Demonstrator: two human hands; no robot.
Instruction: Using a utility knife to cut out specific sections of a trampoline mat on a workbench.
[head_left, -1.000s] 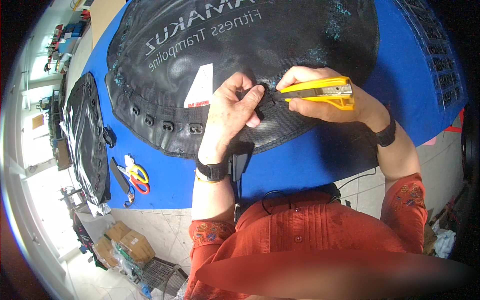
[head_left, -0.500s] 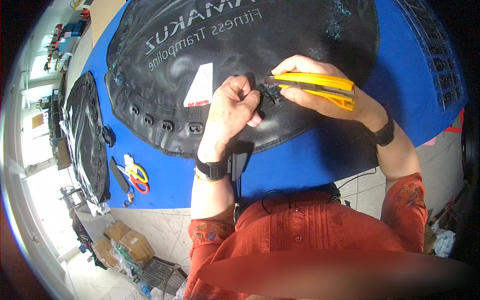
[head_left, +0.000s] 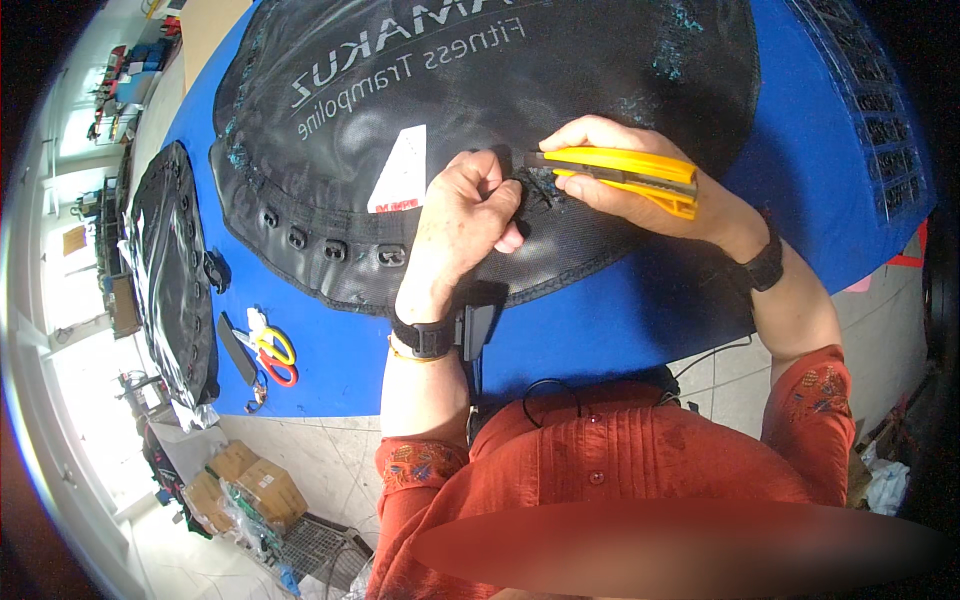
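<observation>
A round black trampoline mat point(head_left: 470, 100) with pale print lies on a blue table. Over its near part, my right hand point(head_left: 625, 190) grips yellow thread snips point(head_left: 640, 178), whose tip points left at a rough, frayed patch point(head_left: 540, 188) on the mat. Beside that tip, my left hand point(head_left: 470, 205) is closed, thumb against curled fingers; what it pinches is hidden. Dark buckle-like loops point(head_left: 335, 251) run along the mat's rim, left of my left wrist. A white paper triangle point(head_left: 402, 170) lies next to my left hand.
Scissors point(head_left: 275, 355) with red and yellow handles and a dark blade-like strip point(head_left: 238, 350) lie on the blue tabletop point(head_left: 330, 360). A shiny black folded bundle point(head_left: 175, 280) is at the left edge, a plastic-covered stack point(head_left: 880, 110) at far right. Cardboard boxes point(head_left: 270, 492) stand below left.
The thread snips and my right hand have shifted slightly left, bringing the tip nearer my left hand. My left hand stays in place.
</observation>
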